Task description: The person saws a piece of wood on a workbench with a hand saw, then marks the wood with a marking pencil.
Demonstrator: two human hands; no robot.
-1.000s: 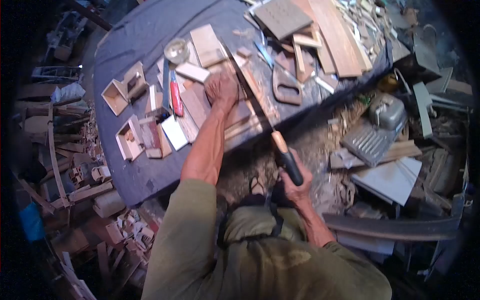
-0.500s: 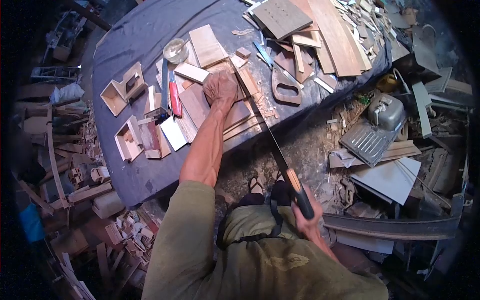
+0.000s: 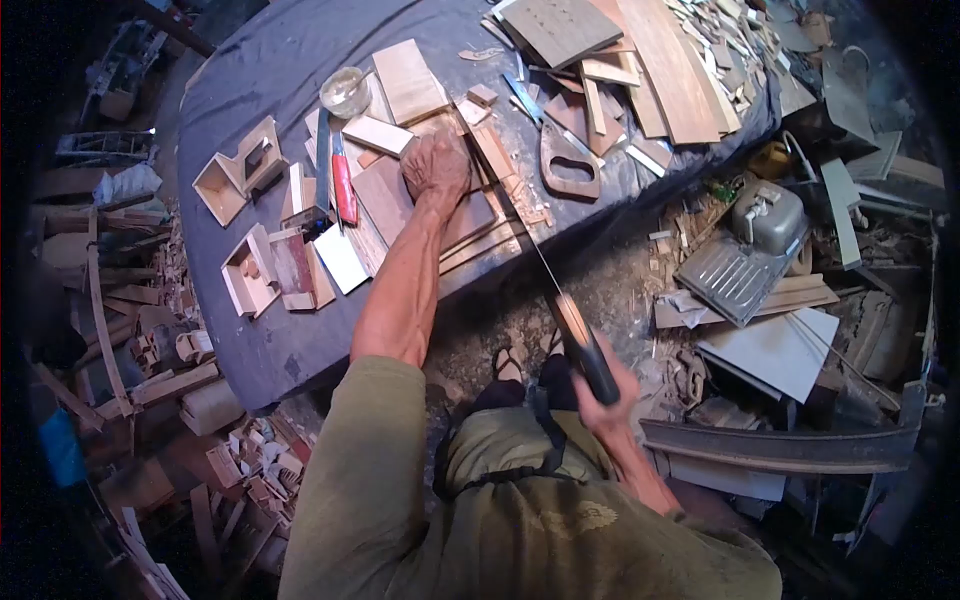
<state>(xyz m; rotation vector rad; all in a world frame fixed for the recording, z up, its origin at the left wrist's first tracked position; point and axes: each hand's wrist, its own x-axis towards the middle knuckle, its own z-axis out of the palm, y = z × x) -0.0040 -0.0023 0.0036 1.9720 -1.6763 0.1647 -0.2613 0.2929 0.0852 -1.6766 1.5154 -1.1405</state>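
Note:
My left hand (image 3: pixel 437 165) is closed and presses down on a piece of wood among boards on the cloth-covered table (image 3: pixel 300 350); whether its fingers grip the piece is hard to see. My right hand (image 3: pixel 608 388) is wrapped round the black and wooden handle of a saw (image 3: pixel 541 262). The long blade runs up and left to the wood just right of my left hand. A dark board (image 3: pixel 383 200) lies under and beside my left wrist. Small wood offcuts (image 3: pixel 500 160) lie along the blade's right side.
A second handsaw (image 3: pixel 570 170) lies to the right. Left are a red-handled tool (image 3: pixel 344 188), a glass jar (image 3: pixel 345 92) and small open wooden boxes (image 3: pixel 250 270). Stacked boards (image 3: pixel 675 75) fill the far right. A metal sink (image 3: pixel 745 250) and scrap lie beyond the table edge.
My right hand and the saw have moved forward and slightly left, toward the table. My left hand stays on the wood. The whole view has shifted a little.

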